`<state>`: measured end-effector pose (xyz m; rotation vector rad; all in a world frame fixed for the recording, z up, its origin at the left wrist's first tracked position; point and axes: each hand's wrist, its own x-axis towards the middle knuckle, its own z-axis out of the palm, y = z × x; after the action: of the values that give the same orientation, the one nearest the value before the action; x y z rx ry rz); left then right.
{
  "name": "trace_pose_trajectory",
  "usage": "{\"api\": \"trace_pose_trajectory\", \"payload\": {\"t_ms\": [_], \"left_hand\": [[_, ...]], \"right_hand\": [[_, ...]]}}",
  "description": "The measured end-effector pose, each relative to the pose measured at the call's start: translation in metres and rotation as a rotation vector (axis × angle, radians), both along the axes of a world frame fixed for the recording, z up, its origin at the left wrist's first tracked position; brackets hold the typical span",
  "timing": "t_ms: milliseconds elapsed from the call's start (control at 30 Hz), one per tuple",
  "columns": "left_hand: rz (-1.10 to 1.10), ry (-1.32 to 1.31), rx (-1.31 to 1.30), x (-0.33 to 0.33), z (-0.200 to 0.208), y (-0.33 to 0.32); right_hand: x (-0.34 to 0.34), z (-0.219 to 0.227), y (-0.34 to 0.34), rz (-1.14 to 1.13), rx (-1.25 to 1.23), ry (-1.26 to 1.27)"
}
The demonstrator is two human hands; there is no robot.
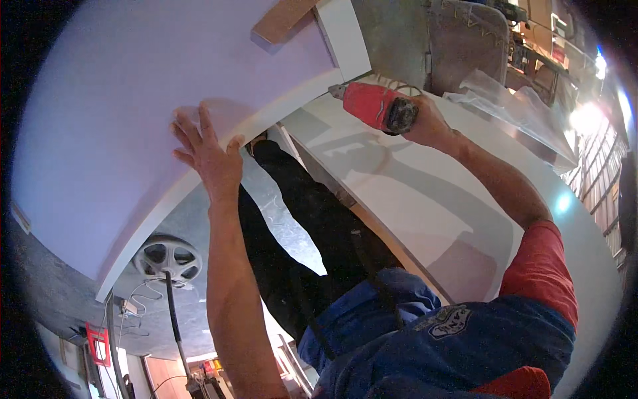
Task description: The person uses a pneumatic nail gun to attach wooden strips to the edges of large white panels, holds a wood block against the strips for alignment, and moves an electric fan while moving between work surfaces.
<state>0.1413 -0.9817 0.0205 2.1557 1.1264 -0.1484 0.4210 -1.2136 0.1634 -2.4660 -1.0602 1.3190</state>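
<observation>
A red power drill [365, 104] with a dark rear end is in my right hand [432, 126], held out to the right of the middle. Its tip points left, close to the edge of a large white panel [133, 100] near its corner with an upright white strip; whether it touches cannot be made out. My left hand [214, 159] lies on the panel's near edge with the fingers spread over the white face and the thumb apart at the rim. The drill's handle is mostly hidden by my right hand.
Across the panel's far part lies a brown wooden strip [284, 20]. To my right stands another large white board [412, 193], shadows falling on it. Clear plastic sheeting [512, 113] drapes beyond it. On the grey floor at left are a spoked wheel-like reel [167, 261], cables and a red frame [98, 344].
</observation>
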Motion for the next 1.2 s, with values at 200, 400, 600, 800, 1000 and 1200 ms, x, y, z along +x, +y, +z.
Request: {"api": "trace_pose_trajectory", "payload": {"t_ms": [200,400,600,800,1000,1200], "left_hand": [[-0.016,0.002,0.006,-0.006,0.000,0.001],[-0.043,-0.025,0.035,-0.006,-0.007,0.000],[-0.026,-0.056,0.038,-0.005,-0.006,0.000],[-0.014,-0.021,-0.001,-0.005,-0.004,0.000],[-0.023,-0.013,0.007,-0.003,-0.005,0.000],[-0.026,-0.011,0.043,-0.004,-0.004,-0.001]], "right_hand": [[-0.017,-0.014,0.002,-0.135,-0.027,-0.058],[-0.019,-0.018,-0.005,-0.068,0.017,-0.089],[-0.021,-0.017,0.009,-0.037,0.169,-0.105],[-0.018,-0.008,0.009,-0.044,0.037,-0.060],[-0.015,-0.009,0.008,0.014,0.060,-0.082],[-0.023,-0.001,0.023,-0.069,-0.026,-0.088]]}}
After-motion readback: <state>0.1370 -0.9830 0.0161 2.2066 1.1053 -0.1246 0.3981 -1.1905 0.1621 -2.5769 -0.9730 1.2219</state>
